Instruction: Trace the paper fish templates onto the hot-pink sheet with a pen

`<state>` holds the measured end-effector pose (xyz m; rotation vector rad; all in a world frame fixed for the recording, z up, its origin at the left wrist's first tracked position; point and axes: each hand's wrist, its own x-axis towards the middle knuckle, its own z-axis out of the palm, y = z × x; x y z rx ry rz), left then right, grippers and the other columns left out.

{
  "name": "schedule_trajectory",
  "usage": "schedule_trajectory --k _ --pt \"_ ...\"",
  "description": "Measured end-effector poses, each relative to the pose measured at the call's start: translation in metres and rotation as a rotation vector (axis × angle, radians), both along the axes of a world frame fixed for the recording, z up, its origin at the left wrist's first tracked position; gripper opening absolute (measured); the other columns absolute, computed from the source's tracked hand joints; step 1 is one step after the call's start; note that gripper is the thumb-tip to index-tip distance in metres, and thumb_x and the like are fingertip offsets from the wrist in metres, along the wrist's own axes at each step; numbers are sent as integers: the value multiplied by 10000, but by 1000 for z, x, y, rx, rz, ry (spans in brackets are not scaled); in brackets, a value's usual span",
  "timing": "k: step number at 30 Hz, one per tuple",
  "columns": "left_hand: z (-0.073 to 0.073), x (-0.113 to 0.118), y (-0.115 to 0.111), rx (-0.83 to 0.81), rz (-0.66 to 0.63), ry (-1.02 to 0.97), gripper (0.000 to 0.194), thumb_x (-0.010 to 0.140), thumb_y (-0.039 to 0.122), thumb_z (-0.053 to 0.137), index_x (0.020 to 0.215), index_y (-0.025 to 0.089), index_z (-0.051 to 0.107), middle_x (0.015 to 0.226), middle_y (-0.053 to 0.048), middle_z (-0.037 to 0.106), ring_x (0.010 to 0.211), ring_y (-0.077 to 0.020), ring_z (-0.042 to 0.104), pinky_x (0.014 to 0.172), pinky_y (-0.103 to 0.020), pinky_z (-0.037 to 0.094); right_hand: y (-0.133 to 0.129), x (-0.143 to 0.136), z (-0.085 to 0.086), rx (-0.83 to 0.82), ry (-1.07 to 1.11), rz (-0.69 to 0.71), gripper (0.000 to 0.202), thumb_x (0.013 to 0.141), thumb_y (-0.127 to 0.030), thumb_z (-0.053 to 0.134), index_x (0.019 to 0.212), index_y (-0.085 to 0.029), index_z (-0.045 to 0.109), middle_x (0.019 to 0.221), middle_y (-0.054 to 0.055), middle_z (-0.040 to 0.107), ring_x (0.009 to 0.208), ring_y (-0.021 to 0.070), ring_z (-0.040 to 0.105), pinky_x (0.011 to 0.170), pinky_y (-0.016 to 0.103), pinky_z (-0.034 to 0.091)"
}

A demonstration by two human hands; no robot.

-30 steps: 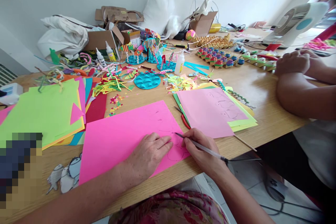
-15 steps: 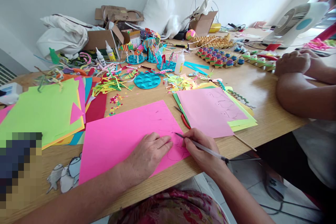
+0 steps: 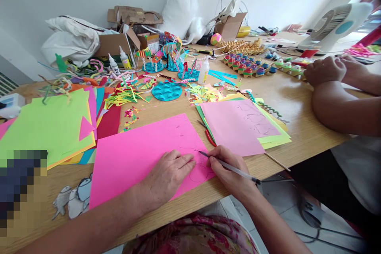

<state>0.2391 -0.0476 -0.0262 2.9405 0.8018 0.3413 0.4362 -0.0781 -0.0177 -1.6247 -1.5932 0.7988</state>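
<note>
A bright pink sheet of paper [image 3: 133, 154] lies in front of me, with thin dark outlines drawn along its right side. My left hand [image 3: 171, 174] rests flat on it, fingers stretched toward the drawn lines. In my right hand [image 3: 229, 168] is a pen [image 3: 238, 171] with a clear barrel, pinched near its point. The pen tip touches or hovers just above the pink paper; which, I cannot tell. Just right of it lies a paler pink sheet [image 3: 232, 127] bearing similar outlines, on top of green and yellow sheets. Red-handled scissors [image 3: 210, 137] are partly tucked under that stack.
Fish cutouts [image 3: 76, 198] lie at the near left, below a stack of green paper [image 3: 47, 127]. Behind are paper shreds [image 3: 125, 95], a blue scalloped disc [image 3: 166, 91], a glue bottle [image 3: 203, 71] and painted egg cartons [image 3: 247, 63]. Another person's arms [image 3: 342, 99] rest at the right.
The other person's hands at the right have shifted slightly left. My own hands and the pen look almost unmoved.
</note>
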Motion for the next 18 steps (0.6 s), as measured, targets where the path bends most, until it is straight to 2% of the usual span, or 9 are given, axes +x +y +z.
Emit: schedule_trajectory --k 5,13,18 --pt "0 0 0 14 0 3 323 894 136 421 1213 179 454 1231 -42 508 928 -167 459 802 -317 412 1 -1 1 2 17 -23 111 772 -231 434 721 -192 525 570 -12 575 504 118 495 463 222 352" --pt "4 0 0 -6 -6 -3 321 896 133 410 1212 168 456 1244 -46 499 925 -181 450 785 -325 409 0 0 -1 6 8 -18 96 758 -225 442 703 -199 517 543 -23 540 483 115 470 452 224 342" --pt "4 0 0 -29 -4 -11 305 901 138 404 1200 165 464 1245 -28 498 922 -186 433 791 -329 403 1 0 4 9 140 -63 77 737 -233 451 691 -203 505 565 -5 582 514 130 520 480 235 383"
